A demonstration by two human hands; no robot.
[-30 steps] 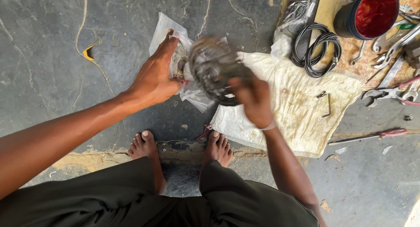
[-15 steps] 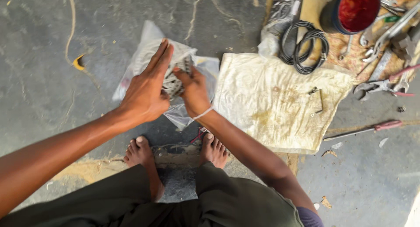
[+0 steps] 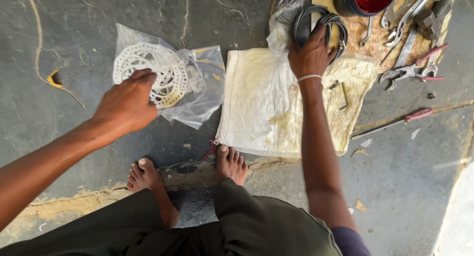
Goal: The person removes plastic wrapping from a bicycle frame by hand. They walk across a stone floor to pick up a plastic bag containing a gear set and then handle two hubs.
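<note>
My left hand [image 3: 127,104] rests with fingers curled on a clear plastic bag [image 3: 197,88] that lies flat on the grey concrete floor. Inside the bag is a round perforated metal disc [image 3: 148,71]. My right hand [image 3: 310,54] reaches forward over a stained cream cloth [image 3: 269,105] and closes on a coil of black cable [image 3: 321,21] at the cloth's far edge. A thin white band circles that wrist. My bare feet [image 3: 232,164] stand at the cloth's near edge.
A red and black tub [image 3: 363,0] stands at the top. Spanners and pliers [image 3: 412,71] lie at the top right on a patterned mat. A red-handled screwdriver [image 3: 395,121] lies on the floor to the right. Small metal bits [image 3: 341,95] sit on the cloth.
Both hands were on the bagged disc in front of me. The bag now lies flat to the left under my left hand, and my right hand has moved away to the black cable.
</note>
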